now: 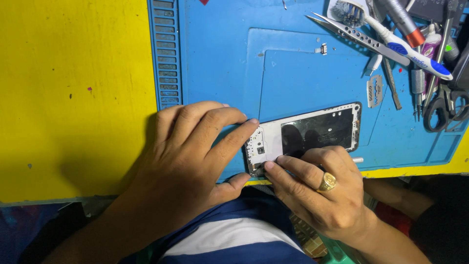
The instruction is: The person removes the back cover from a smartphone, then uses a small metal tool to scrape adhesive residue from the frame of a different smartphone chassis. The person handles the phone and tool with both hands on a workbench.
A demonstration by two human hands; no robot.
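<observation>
Head view, looking down on a yellow counter (73, 98) that carries a blue work mat (293, 68). An opened phone (312, 134), back cover off, lies at the near edge of the mat, tilted slightly, with its dark inner plate facing up and a white strip at its left end. The left hand (190, 156) rests on the mat beside the phone; its fingers (234, 134) are stretched out and pressed against the phone's left end, with the thumb under the lower left corner, so the hand steadies the phone rather than closing round it. The right hand (317, 190), wearing a gold ring (327, 182), lies over the phone's lower edge; its fingers (288, 168) are drawn together in a pinch at the lower left corner, and whether they grip any small part there cannot be told. At the far right of the mat lie a toothbrush (391, 41), tweezers (356, 36), a razor blade (374, 91), scissors (444, 110) and several screwdrivers (405, 22), well apart from both hands.
</observation>
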